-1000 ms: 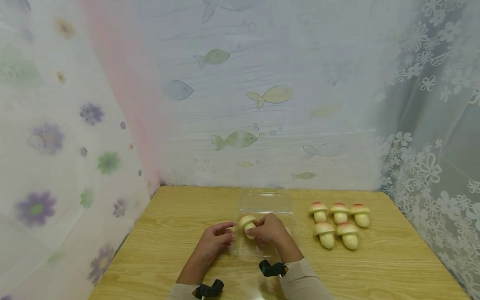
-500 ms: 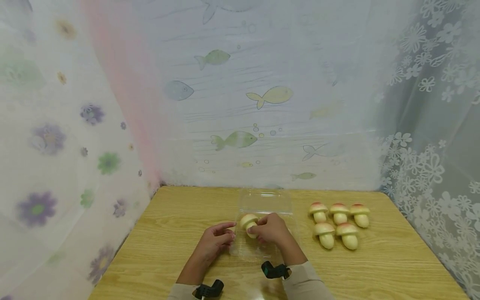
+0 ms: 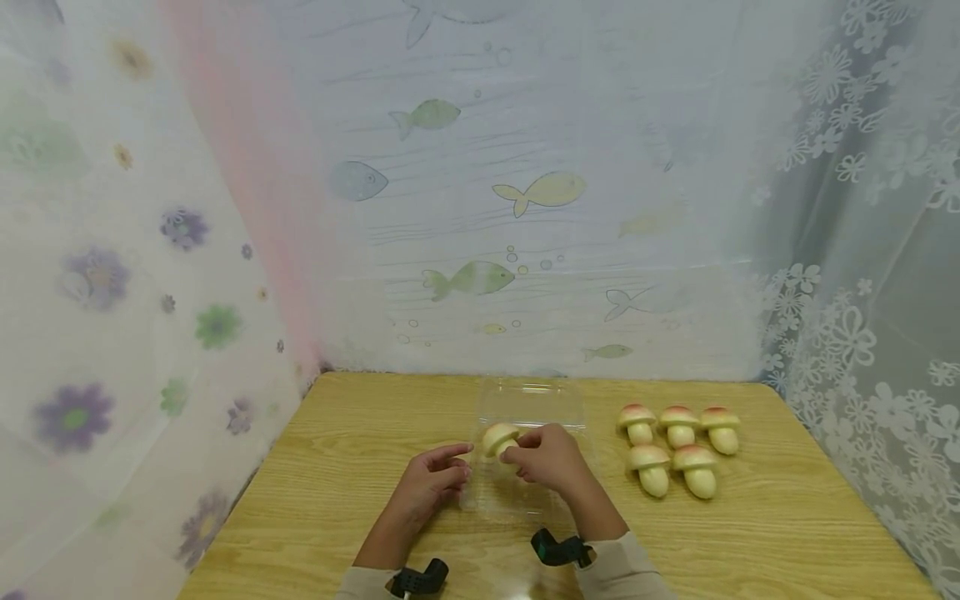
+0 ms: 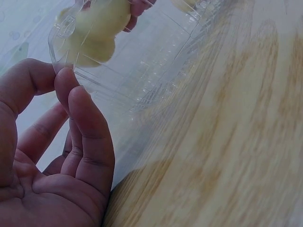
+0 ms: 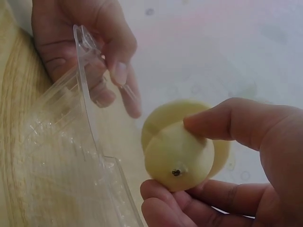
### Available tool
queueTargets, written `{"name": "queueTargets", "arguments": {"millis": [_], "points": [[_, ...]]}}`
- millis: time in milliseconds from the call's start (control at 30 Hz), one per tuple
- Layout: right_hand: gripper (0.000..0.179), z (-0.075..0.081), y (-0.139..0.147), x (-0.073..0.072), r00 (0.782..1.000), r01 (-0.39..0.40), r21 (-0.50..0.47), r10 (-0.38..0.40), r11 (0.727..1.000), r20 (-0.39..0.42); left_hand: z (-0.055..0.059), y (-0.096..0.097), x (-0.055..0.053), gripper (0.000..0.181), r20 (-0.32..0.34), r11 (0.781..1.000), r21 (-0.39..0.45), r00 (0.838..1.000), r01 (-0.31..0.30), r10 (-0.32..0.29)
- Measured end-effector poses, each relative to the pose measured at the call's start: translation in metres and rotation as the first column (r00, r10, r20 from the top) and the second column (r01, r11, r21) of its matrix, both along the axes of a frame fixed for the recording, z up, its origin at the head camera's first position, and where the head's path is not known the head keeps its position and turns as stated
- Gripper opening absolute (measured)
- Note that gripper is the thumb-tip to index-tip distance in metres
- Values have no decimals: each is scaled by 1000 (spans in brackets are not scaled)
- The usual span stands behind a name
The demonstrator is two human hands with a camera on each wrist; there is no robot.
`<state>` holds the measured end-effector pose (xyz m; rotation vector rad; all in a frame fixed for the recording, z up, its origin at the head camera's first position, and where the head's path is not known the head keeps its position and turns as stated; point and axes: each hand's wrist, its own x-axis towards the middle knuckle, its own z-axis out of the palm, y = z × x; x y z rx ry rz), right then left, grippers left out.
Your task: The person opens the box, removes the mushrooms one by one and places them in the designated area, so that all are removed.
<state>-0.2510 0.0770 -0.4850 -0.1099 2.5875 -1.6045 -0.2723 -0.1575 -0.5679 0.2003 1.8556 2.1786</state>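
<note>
A toy mushroom point(image 3: 498, 438) with a rounded cap and pale yellow stem is pinched by its stem in my right hand point(image 3: 553, 458), over the clear plastic clamshell box point(image 3: 517, 502). The right wrist view shows the stem end point(image 5: 177, 156) facing the camera, a small dark spot on it, with thumb and fingers on opposite sides. My left hand point(image 3: 429, 487) pinches the box's left rim; the left wrist view has thumb and fingertips meeting at the clear edge point(image 4: 66, 56). The box's lid point(image 3: 531, 404) stands raised at the back.
To the right on the wooden table point(image 3: 337, 433), several similar mushrooms point(image 3: 678, 427) with reddish cap tops lie in two rows. Part of another pale yellow object point(image 4: 184, 4) shows at the left wrist view's top edge. Patterned curtains point(image 3: 540, 317) surround the table.
My right hand and the mushroom have shifted slightly up and right in the head view, the wrist turning a little. My left hand has kept its place at the rim.
</note>
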Motion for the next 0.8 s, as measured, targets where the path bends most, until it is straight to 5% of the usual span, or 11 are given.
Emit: {"name": "queueTargets", "arguments": {"millis": [800], "points": [[31,15,20,19,994,60,-4,-60,998,-87,0,0,1,52,5,1000,-5,1000,-12,12]]}}
